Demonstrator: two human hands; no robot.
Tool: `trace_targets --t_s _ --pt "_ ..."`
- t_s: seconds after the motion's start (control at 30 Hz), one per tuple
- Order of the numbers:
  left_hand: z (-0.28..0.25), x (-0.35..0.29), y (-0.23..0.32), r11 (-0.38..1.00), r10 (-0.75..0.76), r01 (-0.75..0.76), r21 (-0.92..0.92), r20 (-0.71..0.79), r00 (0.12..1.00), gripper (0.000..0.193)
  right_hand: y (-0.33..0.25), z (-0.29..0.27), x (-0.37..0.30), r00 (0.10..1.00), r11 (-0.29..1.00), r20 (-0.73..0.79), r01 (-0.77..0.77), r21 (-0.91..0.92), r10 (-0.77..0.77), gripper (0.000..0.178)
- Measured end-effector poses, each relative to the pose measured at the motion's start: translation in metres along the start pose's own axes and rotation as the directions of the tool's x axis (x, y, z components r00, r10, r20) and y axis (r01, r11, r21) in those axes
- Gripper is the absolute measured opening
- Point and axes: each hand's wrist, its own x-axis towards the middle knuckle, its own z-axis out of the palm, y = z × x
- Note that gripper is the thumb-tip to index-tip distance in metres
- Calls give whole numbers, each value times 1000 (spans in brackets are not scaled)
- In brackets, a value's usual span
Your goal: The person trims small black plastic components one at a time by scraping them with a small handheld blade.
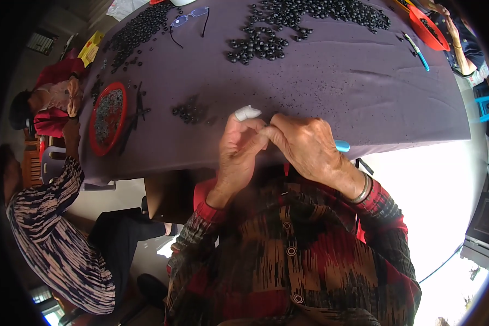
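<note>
My left hand (239, 152) and my right hand (309, 146) meet over the near edge of the table, fingertips pinched together. A white wrapping (248, 113) covers one fingertip of my left hand. Whatever small thing sits between the fingertips is hidden. From under my right palm sticks the rounded end of a blue-handled tool (342, 145); the rest of it is covered by the hand. Just left of my hands lies a small heap of black round pieces (189, 111), with a red plastic dish (96, 142) of small grey bits farther left.
Large heaps of black pieces (320, 13) cover the far side of the purple cloth (364, 92). Eyeglasses (190, 19), a blue-and-white tool (417, 51) and dark scissors-like tools (138, 111) lie about. Other people sit left and far right, one by a red bowl (426, 30).
</note>
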Motion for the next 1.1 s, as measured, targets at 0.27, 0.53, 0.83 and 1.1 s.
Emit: trace_targets --t_s 0.27,0.53,0.83,1.1 --pt "9 0 2 969 -99 106 -225 40 994 52 18 -24 12 966 948 102 -254 191 238 37" --pt "6 -3 2 922 -162 187 -339 99 982 51 28 -15 4 974 697 224 -180 694 28 22" --pt "3 -1 -3 782 -250 372 -501 295 922 49 25 -10 8 928 520 353 -359 775 115 14" --pt "0 -7 -1 976 -200 182 121 157 967 49 41 -11 4 988 959 -51 -154 -239 146 17"
